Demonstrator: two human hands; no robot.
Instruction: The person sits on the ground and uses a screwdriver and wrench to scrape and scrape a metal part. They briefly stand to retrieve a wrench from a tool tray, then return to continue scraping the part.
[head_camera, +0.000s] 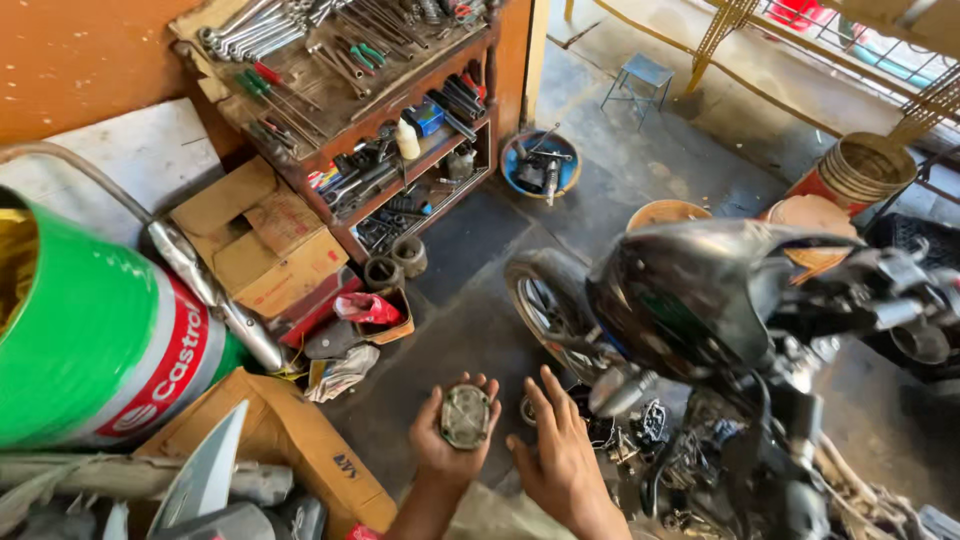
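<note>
Right, dark motorbike (720, 300) fills the right w/ its greasy parts on the concrete floor (470, 330); green drum (90, 330) and wooden tool shelf (400, 130) sit left. Left hand (450, 440) cups a small grey metal cover (466, 416), roundish, dull, prob. stiff & fairly heavy, best gripped by the rim; right hand (560, 455) flat, fingers spread, empty, just beside.

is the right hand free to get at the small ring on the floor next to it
Probably yes. The right hand is open and holds nothing, and the ring lies on the floor just beside its fingers with nothing between them. The left hand holds the round metal cover, so it stays out of the way.
</note>
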